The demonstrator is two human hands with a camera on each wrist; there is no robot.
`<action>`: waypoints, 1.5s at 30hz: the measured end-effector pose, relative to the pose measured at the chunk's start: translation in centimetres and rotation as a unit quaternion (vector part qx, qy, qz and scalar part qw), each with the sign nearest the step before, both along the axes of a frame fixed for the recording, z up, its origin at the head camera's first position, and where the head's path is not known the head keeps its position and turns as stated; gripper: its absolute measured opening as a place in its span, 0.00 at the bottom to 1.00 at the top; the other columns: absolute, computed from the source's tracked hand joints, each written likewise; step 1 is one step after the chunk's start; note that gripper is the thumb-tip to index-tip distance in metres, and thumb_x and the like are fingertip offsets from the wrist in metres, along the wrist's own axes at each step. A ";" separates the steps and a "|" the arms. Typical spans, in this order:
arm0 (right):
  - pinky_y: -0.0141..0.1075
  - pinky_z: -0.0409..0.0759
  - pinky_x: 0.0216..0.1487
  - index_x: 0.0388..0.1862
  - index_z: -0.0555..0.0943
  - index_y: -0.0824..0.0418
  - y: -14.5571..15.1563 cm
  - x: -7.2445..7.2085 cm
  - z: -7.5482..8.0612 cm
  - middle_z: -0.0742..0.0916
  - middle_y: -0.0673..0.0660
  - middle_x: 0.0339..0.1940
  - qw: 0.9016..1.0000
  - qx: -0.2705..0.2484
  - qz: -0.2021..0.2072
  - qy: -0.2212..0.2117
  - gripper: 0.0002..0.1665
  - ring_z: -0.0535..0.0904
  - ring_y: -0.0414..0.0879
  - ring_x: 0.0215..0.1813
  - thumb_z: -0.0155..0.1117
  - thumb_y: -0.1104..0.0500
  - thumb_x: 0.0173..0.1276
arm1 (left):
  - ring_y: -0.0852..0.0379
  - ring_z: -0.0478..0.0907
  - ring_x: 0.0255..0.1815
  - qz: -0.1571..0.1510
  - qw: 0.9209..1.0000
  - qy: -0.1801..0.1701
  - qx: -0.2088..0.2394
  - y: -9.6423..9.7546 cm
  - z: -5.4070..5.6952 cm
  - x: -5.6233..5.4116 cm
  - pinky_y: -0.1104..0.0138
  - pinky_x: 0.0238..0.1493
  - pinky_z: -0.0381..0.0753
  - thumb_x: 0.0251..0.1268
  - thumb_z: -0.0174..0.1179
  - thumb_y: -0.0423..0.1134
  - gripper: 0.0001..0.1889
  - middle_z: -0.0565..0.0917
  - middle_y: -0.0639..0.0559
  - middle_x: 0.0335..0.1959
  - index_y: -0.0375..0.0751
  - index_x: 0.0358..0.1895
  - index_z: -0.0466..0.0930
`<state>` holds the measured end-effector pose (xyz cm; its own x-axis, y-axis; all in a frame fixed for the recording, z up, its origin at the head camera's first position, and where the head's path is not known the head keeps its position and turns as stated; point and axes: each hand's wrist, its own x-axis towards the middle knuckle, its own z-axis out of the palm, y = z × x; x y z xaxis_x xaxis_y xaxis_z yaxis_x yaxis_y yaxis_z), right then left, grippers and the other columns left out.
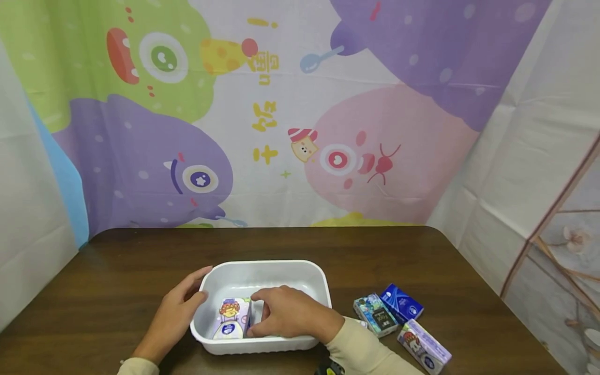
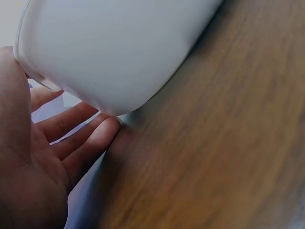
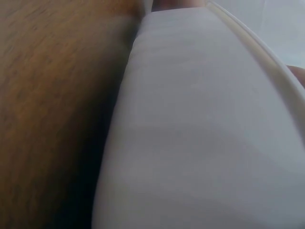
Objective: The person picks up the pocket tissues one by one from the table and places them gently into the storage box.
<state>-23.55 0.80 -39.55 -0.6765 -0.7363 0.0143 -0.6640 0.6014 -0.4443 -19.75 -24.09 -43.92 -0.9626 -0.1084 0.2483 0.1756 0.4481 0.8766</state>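
A white plastic basin [image 1: 262,345] sits on the table. Inside, at its left, lies a pocket tissue pack [image 1: 230,319] with a cartoon print. My right hand [image 1: 292,315] reaches over the near rim, with thumb and index fingertip at the two ends of the pack's right side, pinching it. The other right fingers are curled and partly hidden. At the left rim, my left hand [image 1: 175,310] steadies the basin, thumb by the rim and fairly straight fingers [image 2: 88,143] against the outer wall. The right wrist view shows mostly the basin's outer wall [image 3: 190,119].
Right of the basin lie a green-blue tissue pack [image 1: 376,315], a dark blue pack [image 1: 402,303] and a purple cartoon pack [image 1: 424,346]. Another pale pack [image 1: 357,321] peeks out behind the right sleeve [image 1: 365,351]. A cartoon-printed curtain [image 1: 262,203] hangs behind the brown table [image 1: 375,250].
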 end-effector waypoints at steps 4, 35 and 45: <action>0.28 0.74 0.35 0.61 0.81 0.56 -0.2 -0.1 0.1 0.79 0.34 0.20 1.000 0.024 -0.009 0.012 0.37 0.75 0.29 0.29 0.76 0.40 0.56 | 0.50 0.79 0.53 0.002 1.000 -0.004 0.000 0.0 0.2 -0.1 0.68 0.47 0.79 0.73 0.54 0.33 0.24 0.82 0.41 0.57 0.45 0.71 0.71; 0.31 0.74 0.34 0.51 0.87 0.48 0.4 -0.7 1.2 0.81 0.36 0.27 0.999 0.030 -0.011 0.010 0.21 0.75 0.32 0.32 0.69 0.41 0.65 | 0.51 0.78 0.53 0.005 1.000 -0.001 0.001 -0.4 0.1 -0.3 0.68 0.46 0.79 0.74 0.53 0.33 0.24 0.82 0.40 0.58 0.44 0.72 0.70; 0.31 0.74 0.36 0.49 0.87 0.49 1.2 0.1 1.2 0.81 0.36 0.26 0.999 0.016 -0.025 0.025 0.18 0.75 0.31 0.32 0.66 0.42 0.67 | 0.52 0.78 0.53 0.003 1.000 -0.012 0.011 -0.1 -0.3 -0.1 0.68 0.46 0.79 0.73 0.54 0.32 0.25 0.82 0.41 0.56 0.43 0.71 0.71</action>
